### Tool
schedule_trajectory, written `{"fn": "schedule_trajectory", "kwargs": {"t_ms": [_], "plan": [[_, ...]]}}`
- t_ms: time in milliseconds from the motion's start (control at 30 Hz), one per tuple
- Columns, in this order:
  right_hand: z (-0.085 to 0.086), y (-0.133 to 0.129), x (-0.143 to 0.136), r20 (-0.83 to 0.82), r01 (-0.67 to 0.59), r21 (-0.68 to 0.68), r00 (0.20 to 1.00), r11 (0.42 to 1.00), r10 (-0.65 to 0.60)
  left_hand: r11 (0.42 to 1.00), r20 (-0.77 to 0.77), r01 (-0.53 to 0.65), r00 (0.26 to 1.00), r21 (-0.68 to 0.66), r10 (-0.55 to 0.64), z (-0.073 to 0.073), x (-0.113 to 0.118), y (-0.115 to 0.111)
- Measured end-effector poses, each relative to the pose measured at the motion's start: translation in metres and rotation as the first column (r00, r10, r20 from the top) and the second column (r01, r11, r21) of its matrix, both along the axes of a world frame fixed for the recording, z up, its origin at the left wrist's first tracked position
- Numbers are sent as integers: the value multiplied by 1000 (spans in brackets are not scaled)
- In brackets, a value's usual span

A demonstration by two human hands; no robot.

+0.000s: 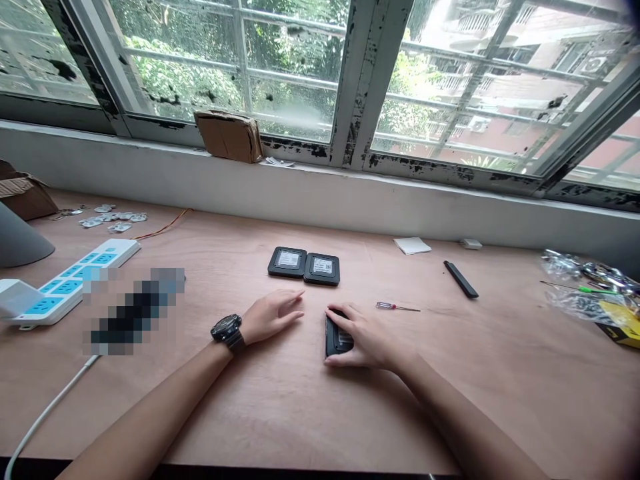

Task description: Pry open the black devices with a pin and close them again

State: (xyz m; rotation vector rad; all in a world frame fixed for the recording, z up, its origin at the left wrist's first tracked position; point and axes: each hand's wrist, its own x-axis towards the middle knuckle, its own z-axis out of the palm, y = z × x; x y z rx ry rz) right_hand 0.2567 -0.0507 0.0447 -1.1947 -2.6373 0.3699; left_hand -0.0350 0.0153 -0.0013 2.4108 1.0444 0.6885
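Observation:
My right hand (363,339) grips a black solid-state drive (343,342) by its edges, thumb at the near side and fingers at the far side. The drive lies flat on the table, partly covered by the hand. To its left, my left hand (273,315) rests with fingers apart, holding nothing, a black watch (229,331) on its wrist. Beyond both hands, two similar drives with white labels, a left one (287,262) and a right one (322,269), lie side by side. A small screwdriver (397,307) lies to the right of my right hand.
A black strip-shaped piece (461,279) and white paper (412,246) lie at the back right. Plastic bags (575,303) sit at the far right. A white power strip (83,280) and a pixelated object (137,310) are on the left. A cardboard box (229,137) stands on the windowsill.

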Motion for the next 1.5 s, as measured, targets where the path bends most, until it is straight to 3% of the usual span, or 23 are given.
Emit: {"fn": "schedule_trajectory", "kwargs": {"t_ms": [233, 400, 500, 600, 633, 733, 967, 1500], "plan": [[-7, -1, 0, -18, 1, -5, 1000, 1000, -1, 999, -23, 18, 1000, 42, -17, -3, -1, 1], [-12, -4, 36, -24, 7, 46, 1000, 999, -6, 980, -85, 33, 996, 198, -16, 7, 3, -5], [-24, -11, 65, 5, 19, 142, 1000, 990, -20, 907, -117, 146, 987, 395, -108, 11, 18, -23], [-36, -20, 79, 40, 10, 207, 999, 978, -19, 768, -166, 321, 947, 554, -276, 7, 43, -50], [-38, -22, 79, 53, 7, 210, 998, 978, -19, 721, -190, 371, 927, 586, -323, 5, 51, -59], [-39, -26, 75, 86, -2, 184, 996, 983, -14, 676, -285, 452, 892, 582, -351, -1, 69, -80], [-40, -26, 74, 107, -49, 72, 993, 996, 41, 676, -382, 477, 874, 561, -299, 1, 73, -88], [-38, -35, 69, 85, 38, -15, 996, 999, -37, 753, -306, 462, 885, 469, -352, 4, 72, -87]]}}
